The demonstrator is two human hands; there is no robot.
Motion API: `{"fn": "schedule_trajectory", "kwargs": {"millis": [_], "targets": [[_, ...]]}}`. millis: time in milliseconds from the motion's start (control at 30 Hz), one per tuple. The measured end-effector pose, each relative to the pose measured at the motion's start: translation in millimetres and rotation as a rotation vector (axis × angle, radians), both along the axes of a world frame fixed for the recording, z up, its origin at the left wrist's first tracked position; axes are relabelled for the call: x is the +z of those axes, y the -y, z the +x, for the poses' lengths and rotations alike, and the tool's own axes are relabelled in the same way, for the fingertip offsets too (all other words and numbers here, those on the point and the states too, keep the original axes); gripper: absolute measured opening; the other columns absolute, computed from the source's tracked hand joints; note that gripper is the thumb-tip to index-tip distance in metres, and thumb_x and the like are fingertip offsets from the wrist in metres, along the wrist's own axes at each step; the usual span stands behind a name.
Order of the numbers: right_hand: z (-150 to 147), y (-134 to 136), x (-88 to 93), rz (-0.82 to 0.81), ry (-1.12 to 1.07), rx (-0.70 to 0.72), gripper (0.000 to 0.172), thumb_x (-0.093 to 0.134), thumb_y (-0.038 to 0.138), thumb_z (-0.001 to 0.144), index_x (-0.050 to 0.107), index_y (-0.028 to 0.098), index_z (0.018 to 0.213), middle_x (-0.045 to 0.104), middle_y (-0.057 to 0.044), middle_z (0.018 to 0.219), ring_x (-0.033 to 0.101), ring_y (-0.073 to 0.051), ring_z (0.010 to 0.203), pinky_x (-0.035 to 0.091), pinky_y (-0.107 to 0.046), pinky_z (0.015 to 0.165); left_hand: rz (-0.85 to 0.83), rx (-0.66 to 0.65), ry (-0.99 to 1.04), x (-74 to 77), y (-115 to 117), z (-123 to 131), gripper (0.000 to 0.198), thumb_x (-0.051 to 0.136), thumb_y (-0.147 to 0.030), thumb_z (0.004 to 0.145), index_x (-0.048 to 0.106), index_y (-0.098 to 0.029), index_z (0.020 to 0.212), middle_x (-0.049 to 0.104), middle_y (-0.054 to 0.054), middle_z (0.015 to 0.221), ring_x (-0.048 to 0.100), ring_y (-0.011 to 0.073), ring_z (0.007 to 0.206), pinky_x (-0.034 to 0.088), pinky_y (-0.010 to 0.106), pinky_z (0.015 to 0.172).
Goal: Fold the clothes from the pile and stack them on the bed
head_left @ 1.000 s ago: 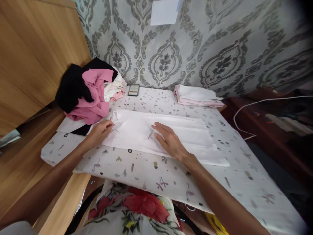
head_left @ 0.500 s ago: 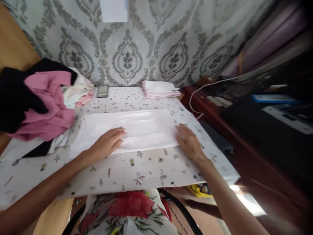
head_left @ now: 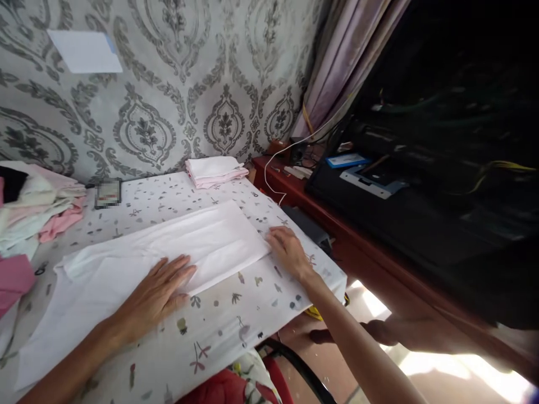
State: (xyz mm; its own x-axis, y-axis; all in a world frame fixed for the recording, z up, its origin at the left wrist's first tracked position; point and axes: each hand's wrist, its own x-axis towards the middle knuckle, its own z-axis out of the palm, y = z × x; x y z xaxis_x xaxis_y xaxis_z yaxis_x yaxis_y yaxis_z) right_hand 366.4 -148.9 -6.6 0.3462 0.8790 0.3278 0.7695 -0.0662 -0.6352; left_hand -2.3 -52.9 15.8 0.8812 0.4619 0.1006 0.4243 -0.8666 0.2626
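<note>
A white garment (head_left: 210,235) lies spread lengthwise on the patterned table cover, its right part folded into a neat, lightly creased strip. My left hand (head_left: 166,286) rests flat on its near edge, fingers stretched and slightly apart. At the near right corner is my right hand (head_left: 288,249), its fingers bent and close together on the garment's edge. The thumb's hold there is partly hidden. Toward the lower left the garment widens into a looser part, partly under my left forearm.
A folded white and pink stack (head_left: 217,171) sits at the back. Rumpled clothes (head_left: 50,207) lie at left, near a small dark-framed object (head_left: 108,193). A red-brown desk (head_left: 295,191) with a white cable (head_left: 269,177) and a large black object (head_left: 421,219) stands at right.
My view has turned to the right, so the garment appears slanted and the desk shows more. Both hands stay at the garment; my left fingers are more spread.
</note>
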Motion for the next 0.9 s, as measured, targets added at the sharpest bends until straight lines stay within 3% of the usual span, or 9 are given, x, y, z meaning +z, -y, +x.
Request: {"fn": "schedule_trajectory", "kwargs": {"millis": [133,300,433,533,700,900], "targets": [[-10.5,-1.2,6.7,-0.095,0.006,0.041,0.027,0.063,0.048,0.085,0.061,0.022,0.078,0.063,-0.010,0.111,0.055,-0.030,0.114,0.042,-0.050,0.103,-0.117,0.086,0.103,14.9,-6.9,40.9,0.034,0.039,-0.040,0.102,0.057,-0.025,0.126,0.064,0.008,0.126,0.060,0.0254,0.115,0.051,0.040,0.095],[-9.3,3.6,6.9,-0.135,-0.008,0.128,0.025,0.070,0.046,0.082,0.064,0.022,0.083,0.058,-0.011,0.129,0.048,-0.032,0.127,0.039,-0.052,0.109,-0.214,0.098,0.179,12.4,-28.6,129.3,0.017,0.050,-0.029,0.094,0.061,-0.021,0.103,0.066,0.007,0.099,0.062,0.0239,0.096,0.051,0.038,0.084],[-6.3,10.9,3.4,-0.117,0.009,0.177,0.035,0.076,0.039,0.078,0.065,0.023,0.108,0.050,-0.014,0.142,0.040,-0.033,0.138,0.036,-0.055,0.113,-0.217,0.096,0.153,7.0,-37.3,182.6,0.013,0.057,-0.027,0.089,0.063,-0.019,0.098,0.067,0.007,0.095,0.063,0.0242,0.092,0.050,0.037,0.082],[-5.5,15.6,1.2,-0.051,-0.008,0.105,0.043,0.076,0.030,0.077,0.060,0.023,0.116,0.048,-0.015,0.144,0.040,-0.031,0.138,0.037,-0.055,0.113,-0.176,0.097,0.112,6.5,-38.1,198.8,0.007,0.057,-0.021,0.087,0.063,-0.020,0.089,0.068,0.006,0.090,0.062,0.0242,0.088,0.049,0.036,0.079],[-5.1,20.8,1.0,-0.010,-0.021,0.098,0.010,0.069,0.024,0.081,0.063,0.023,0.089,0.052,-0.012,0.137,0.046,-0.030,0.133,0.041,-0.055,0.108,-0.176,0.096,0.139,4.9,-37.4,202.3,0.013,0.052,-0.015,0.087,0.062,-0.021,0.081,0.068,0.004,0.083,0.061,0.0216,0.081,0.047,0.034,0.076],[-5.0,19.8,0.3,-0.050,-0.010,0.097,0.003,0.063,0.019,0.083,0.065,0.021,0.081,0.055,-0.014,0.133,0.047,-0.030,0.131,0.042,-0.053,0.108,-0.126,0.107,0.130,4.7,-30.6,204.8,0.007,0.061,-0.026,0.090,0.062,-0.020,0.085,0.069,0.006,0.089,0.061,0.0244,0.087,0.047,0.038,0.081]]}}
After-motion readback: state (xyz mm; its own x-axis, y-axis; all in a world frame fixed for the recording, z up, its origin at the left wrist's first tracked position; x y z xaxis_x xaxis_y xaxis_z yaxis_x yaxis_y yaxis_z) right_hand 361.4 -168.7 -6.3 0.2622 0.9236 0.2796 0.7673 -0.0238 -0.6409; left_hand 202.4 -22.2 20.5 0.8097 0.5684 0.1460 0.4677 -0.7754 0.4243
